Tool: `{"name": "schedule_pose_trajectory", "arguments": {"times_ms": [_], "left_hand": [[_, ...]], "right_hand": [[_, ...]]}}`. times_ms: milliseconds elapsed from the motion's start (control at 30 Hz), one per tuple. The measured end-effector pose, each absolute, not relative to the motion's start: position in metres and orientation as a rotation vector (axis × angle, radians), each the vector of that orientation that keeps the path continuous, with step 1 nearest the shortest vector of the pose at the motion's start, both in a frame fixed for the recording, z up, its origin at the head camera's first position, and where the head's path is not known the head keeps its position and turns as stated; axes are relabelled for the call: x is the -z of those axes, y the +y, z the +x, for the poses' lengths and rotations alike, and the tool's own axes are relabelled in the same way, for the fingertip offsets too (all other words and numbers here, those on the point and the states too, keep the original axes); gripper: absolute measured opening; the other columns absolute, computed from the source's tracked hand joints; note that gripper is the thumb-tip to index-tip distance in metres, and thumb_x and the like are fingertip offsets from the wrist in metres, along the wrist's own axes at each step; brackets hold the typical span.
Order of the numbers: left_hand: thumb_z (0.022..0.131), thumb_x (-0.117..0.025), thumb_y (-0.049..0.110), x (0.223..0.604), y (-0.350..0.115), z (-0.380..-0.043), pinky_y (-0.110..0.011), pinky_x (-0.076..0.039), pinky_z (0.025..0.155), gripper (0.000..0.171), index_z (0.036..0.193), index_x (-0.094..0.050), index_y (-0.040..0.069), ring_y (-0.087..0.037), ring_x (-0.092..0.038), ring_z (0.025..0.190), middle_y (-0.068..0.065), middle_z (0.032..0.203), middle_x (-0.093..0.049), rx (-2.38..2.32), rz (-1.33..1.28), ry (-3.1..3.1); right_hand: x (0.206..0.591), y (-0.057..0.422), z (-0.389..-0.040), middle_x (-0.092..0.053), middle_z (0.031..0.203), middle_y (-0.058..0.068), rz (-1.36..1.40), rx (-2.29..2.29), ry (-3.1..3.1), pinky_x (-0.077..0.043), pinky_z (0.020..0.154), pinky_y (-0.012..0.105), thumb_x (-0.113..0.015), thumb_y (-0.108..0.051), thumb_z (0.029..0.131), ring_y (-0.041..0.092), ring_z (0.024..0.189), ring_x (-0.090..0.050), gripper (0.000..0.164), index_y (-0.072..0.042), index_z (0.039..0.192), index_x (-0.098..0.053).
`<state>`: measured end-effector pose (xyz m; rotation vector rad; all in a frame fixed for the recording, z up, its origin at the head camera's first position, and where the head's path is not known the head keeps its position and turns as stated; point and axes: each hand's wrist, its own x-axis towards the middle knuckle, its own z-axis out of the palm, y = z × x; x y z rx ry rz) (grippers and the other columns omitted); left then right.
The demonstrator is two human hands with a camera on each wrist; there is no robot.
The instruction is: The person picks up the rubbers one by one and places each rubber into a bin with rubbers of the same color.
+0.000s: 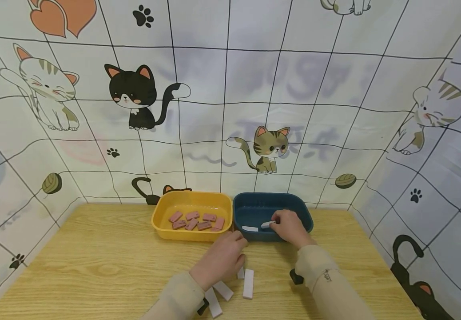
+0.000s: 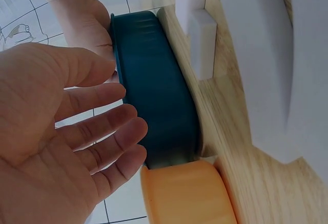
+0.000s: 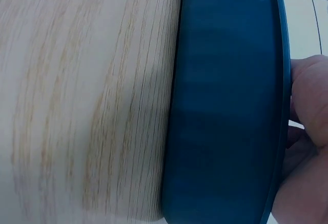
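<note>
In the head view, my right hand (image 1: 290, 227) pinches a white block (image 1: 268, 224) inside the dark blue bin (image 1: 270, 201), over its near half. Another white block (image 1: 250, 229) lies on that bin's floor. My left hand (image 1: 219, 258) hovers in front of where the two bins meet, above the white blocks. The left wrist view shows its fingers (image 2: 123, 134) loosely bent, holding nothing. Several white blocks (image 1: 248, 284) lie on the table below it, partly hidden by the hand and sleeve. In the right wrist view, the bin wall (image 3: 228, 101) hides the right fingertips.
A yellow bin (image 1: 192, 234) with several pink blocks (image 1: 192, 224) stands against the blue bin's left side. Both bins sit at the back of the wooden table (image 1: 106, 253). A cat-patterned cloth (image 1: 202, 120) hangs close behind and at the sides.
</note>
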<state>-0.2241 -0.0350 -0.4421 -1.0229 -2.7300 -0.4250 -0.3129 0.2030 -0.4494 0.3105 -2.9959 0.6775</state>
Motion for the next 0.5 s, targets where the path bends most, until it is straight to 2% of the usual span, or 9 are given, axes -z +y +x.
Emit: {"name": "schedule_pose_trajectory", "arguments": {"times_ms": [500], "left_hand": [[0.097,-0.07,0.015,0.4438,-0.0353,-0.2263,-0.03,-0.052,0.089,0.02,0.115,-0.073,0.007,-0.015,-0.058,0.094,-0.003,0.108,-0.064,0.476,-0.999,-2.773]], "right_hand": [[0.4511,0.2011,-0.318,-0.073,0.099,0.008,0.267,-0.688,-3.073,-0.055,0.085,0.046,-0.075,-0.01,0.093,0.027,0.095,-0.067,0.013,-0.005,0.104,-0.077]]}}
